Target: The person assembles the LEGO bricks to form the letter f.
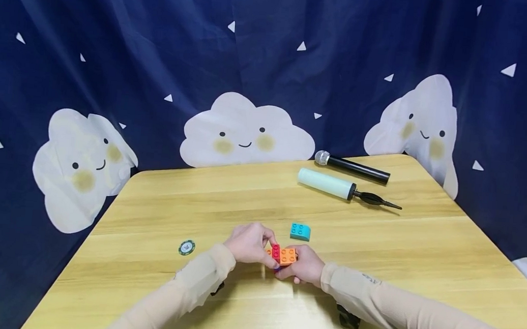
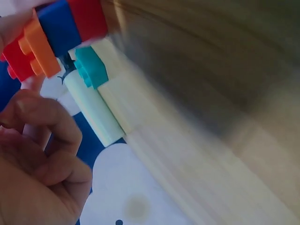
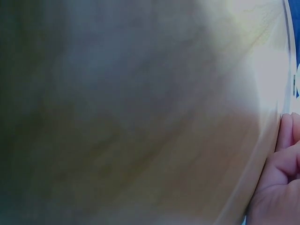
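So the left hand (image 1: 250,242) is pinching a small block stack (image 1: 276,252), thumb and index finger closing in on its red block (image 1: 276,251), barely any gap left. In the left wrist view the other fingers are curling loosely. The right hand (image 1: 306,265) is gripping the same stack from the other side, fingers bending round the end with the orange block (image 1: 288,256). The right wrist view is only catching part of that hand at the edge.

The stack is sitting between the 2 hands, low over the table (image 1: 150,202); can't tell if it's touching the wood. A blue block (image 2: 61,27) is showing in there too. Just beyond, a teal block (image 1: 300,232) is lying by itself. A round chip (image 1: 187,247) is resting left of the left hand. Way back, a pale pump (image 1: 325,183) and a microphone (image 1: 357,169) are lying near each other, and a navy curtain (image 1: 162,35) is hanging behind.
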Action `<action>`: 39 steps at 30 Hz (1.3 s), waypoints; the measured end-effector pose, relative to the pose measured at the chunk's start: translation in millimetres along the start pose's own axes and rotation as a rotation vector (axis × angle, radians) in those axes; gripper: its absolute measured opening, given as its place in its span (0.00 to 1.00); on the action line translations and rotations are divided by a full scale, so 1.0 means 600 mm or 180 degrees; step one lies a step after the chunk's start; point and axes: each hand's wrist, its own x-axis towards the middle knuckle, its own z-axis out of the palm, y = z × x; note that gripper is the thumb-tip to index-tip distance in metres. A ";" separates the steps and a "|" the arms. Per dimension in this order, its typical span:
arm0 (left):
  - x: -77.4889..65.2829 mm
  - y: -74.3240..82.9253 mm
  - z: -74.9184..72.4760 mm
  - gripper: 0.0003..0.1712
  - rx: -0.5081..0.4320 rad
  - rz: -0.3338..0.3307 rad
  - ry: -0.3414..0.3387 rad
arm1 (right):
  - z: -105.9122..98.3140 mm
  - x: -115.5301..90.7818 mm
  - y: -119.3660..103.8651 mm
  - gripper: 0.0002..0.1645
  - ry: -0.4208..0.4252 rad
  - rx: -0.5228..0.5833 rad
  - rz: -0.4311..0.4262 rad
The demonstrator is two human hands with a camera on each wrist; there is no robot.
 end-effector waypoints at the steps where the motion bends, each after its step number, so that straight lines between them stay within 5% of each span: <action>1: -0.002 0.000 0.002 0.17 0.0128 0.0065 0.0037 | 0.001 0.000 0.002 0.19 0.0003 0.0002 -0.0003; 7: -0.012 -0.007 0.020 0.22 0.0792 0.0399 0.0217 | 0.002 0.000 0.006 0.20 -0.0005 0.0029 -0.0016; 17: -0.022 -0.026 0.035 0.27 0.0363 0.0131 0.0405 | 0.000 0.002 0.005 0.23 -0.0002 0.0028 0.0042; 39: -0.021 -0.032 0.043 0.27 0.0165 -0.0073 0.0336 | 0.000 0.000 0.004 0.23 0.0053 -0.0032 0.0045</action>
